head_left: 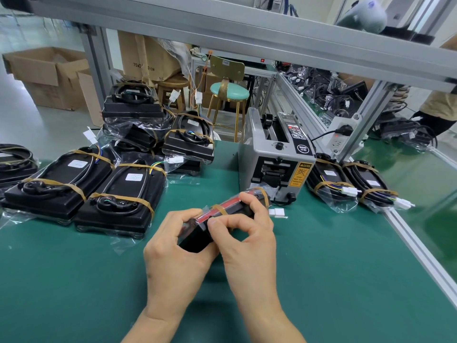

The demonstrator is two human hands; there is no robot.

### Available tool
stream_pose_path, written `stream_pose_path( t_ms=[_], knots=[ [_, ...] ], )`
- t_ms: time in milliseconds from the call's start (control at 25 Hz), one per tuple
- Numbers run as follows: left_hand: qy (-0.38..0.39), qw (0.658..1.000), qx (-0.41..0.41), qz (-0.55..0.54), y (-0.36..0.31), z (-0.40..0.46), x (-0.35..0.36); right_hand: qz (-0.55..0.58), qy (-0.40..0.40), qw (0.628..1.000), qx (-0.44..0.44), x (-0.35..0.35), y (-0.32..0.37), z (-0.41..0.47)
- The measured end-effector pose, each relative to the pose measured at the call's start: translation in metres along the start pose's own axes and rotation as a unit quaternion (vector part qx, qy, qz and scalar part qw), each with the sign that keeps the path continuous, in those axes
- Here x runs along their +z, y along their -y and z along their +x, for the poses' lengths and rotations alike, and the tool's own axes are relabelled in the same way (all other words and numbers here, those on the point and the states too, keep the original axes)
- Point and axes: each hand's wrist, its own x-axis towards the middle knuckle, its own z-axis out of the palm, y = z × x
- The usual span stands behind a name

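Both hands hold one black bagged unit (231,206) above the green mat (74,280), turned on edge so a red strip along its side shows, with tan rubber bands around it. My left hand (178,251) grips its near end from the left. My right hand (249,233) curls over the top, thumb and forefinger pinching at the red strip near the middle. The lower part of the unit is hidden behind my hands.
A grey tape dispenser machine (277,154) stands just behind the hands. Several bagged black units (118,196) lie piled at the left, two more units (351,181) at the right. Small white pieces (278,212) lie by the machine. The table's aluminium edge rail (420,248) runs along the right.
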Motion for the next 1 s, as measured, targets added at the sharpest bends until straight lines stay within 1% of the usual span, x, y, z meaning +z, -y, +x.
stream_pose_path(
  t_ms=[160, 280, 400, 440, 600, 680, 800, 920, 1000],
  knots=[
    [-0.002, 1.000, 0.000, 0.004, 0.001, 0.000, 0.000, -0.017, -0.011, 1.000, -0.009, 0.004, 0.000, -0.003],
    [-0.001, 1.000, -0.001, 0.007, 0.000, 0.000, -0.001, -0.012, -0.044, 0.999, -0.015, 0.007, -0.003, -0.005],
    [0.001, 1.000, -0.001, 0.003, -0.002, -0.001, 0.001, 0.017, -0.071, 0.997, 0.009, 0.009, -0.004, -0.007],
    [0.002, 1.000, 0.003, 0.005, -0.003, -0.002, 0.001, 0.030, -0.070, 0.997, 0.017, 0.010, -0.002, -0.007],
    [0.005, 1.000, 0.007, 0.018, -0.002, -0.001, 0.001, 0.036, -0.062, 0.997, 0.005, 0.012, -0.003, 0.000],
    [0.003, 1.000, 0.003, 0.014, 0.000, 0.000, -0.001, -0.003, -0.044, 0.999, -0.012, 0.012, -0.005, 0.000],
    [0.016, 1.000, -0.005, -0.011, 0.005, 0.004, -0.005, -0.096, 0.002, 0.994, -0.056, 0.001, -0.004, -0.001],
    [0.041, 0.999, -0.011, -0.034, 0.011, 0.012, -0.013, -0.163, 0.027, 0.983, -0.084, -0.031, -0.008, 0.023],
    [0.060, 0.996, -0.042, -0.055, 0.016, 0.018, -0.020, -0.199, 0.078, 0.973, -0.082, -0.055, -0.011, 0.047]
  ],
)
